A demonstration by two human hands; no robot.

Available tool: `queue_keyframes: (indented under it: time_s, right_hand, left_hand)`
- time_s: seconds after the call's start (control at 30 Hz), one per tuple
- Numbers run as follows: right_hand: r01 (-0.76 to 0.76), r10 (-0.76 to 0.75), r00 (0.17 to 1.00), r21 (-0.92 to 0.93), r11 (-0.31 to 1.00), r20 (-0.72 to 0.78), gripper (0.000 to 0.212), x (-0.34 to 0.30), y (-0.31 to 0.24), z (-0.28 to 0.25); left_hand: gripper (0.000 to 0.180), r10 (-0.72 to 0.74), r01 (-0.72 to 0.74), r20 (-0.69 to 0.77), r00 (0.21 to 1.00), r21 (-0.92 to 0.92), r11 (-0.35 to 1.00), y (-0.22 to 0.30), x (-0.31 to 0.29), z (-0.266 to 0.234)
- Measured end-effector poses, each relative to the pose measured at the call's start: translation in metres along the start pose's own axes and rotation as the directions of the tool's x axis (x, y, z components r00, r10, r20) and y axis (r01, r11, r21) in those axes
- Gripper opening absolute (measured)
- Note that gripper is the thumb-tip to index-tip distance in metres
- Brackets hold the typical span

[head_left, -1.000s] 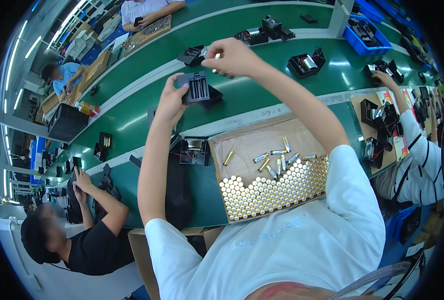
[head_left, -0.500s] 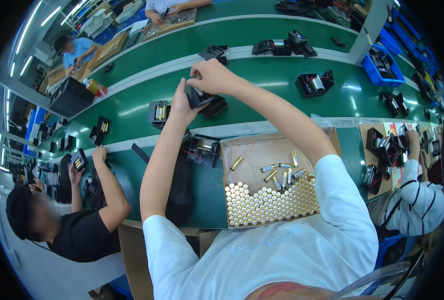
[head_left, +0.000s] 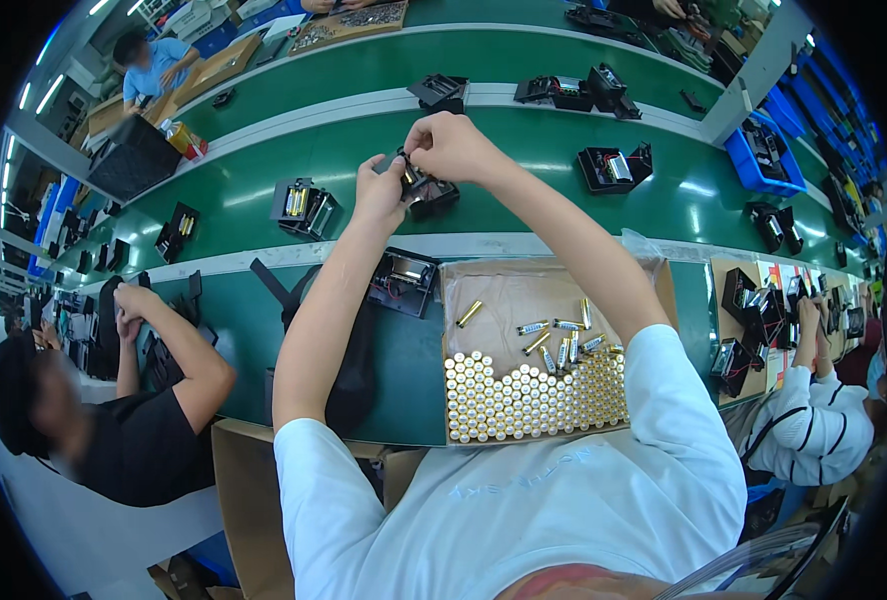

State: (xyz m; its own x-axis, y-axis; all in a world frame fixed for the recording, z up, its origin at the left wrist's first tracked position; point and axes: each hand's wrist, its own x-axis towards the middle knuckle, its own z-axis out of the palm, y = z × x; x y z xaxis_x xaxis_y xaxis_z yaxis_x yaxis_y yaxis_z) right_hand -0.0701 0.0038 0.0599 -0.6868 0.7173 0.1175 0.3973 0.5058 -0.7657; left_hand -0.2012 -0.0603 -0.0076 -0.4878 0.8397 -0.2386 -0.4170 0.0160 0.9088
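Over the green belt, my left hand (head_left: 380, 195) is closed round a black plastic battery case (head_left: 420, 183), steadying it. My right hand (head_left: 449, 148) is pinched at the case's upper edge; whatever its fingertips hold, if anything, is hidden. Below my forearms stands a cardboard box (head_left: 674, 290) with many upright batteries (head_left: 524, 403) packed in rows. Several loose batteries (head_left: 566, 345) lie on the bare part of its bottom. Left of the box sits an open black case (head_left: 403, 281) with red wires.
Other black cases (head_left: 305, 206) stand along the belt (head_left: 524, 140), some with batteries in them. A blue bin (head_left: 765, 160) is at the far right. Co-workers sit close on my left (head_left: 144, 420) and right (head_left: 809, 415). A black bag (head_left: 349, 365) lies beneath my left forearm.
My hands have shifted slightly right, and the case in them is turned, showing its inside more. Cases on the belt have slid left. The left co-worker's hands have come together.
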Motion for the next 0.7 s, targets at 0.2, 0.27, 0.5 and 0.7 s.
queue_keyframes:
  time_s: [0.2,0.27,0.5,0.7]
  right_hand:
    - [0.353,-0.424,0.894,-0.357,0.865,-0.145,0.011,-0.015,0.017,0.025]
    - [0.38,-0.473,0.876,-0.47,0.797,-0.096,0.01,-0.019,0.022,0.028]
    - [0.395,-0.446,0.892,-0.352,0.848,-0.072,0.013,-0.004,0.021,0.017]
    - [0.42,-0.486,0.844,-0.285,0.862,-0.226,0.016,0.029,0.021,0.014]
  left_hand:
    - [0.052,-0.078,0.089,0.067,0.995,-0.168,0.982,-0.005,0.001,0.003]
    - [0.052,-0.08,0.089,0.063,0.995,-0.165,0.982,-0.005,-0.001,0.004]
    - [0.052,-0.056,0.068,0.064,0.996,-0.213,0.975,0.005,-0.01,0.01]
    - [0.055,-0.012,0.017,0.09,0.996,-0.048,0.999,0.005,-0.01,0.008]
